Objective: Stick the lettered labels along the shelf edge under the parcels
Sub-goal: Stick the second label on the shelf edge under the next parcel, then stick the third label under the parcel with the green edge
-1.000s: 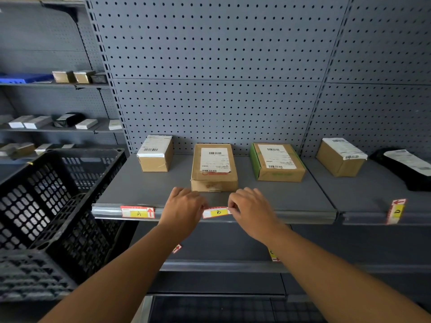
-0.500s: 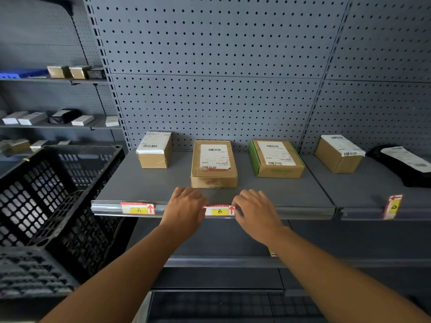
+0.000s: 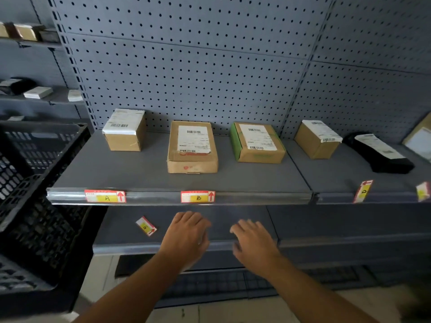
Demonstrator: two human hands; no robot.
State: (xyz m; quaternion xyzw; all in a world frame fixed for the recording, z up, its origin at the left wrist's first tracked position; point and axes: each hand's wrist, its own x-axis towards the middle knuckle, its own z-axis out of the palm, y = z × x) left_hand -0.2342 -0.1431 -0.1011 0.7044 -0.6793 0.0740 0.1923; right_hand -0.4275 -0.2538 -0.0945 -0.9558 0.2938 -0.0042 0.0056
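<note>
Both hands have dropped away from label B, which now sits flat on the shelf edge at frame centre, under the flat cardboard parcel. The left hand and right hand hover empty, fingers loosely spread, over the bare lower shelf (label G lies there, loose). Label A sits left along the glossy strip.

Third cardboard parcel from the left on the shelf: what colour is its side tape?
Green, along the left edge of the third cardboard parcel; clearest in the head view.
</note>
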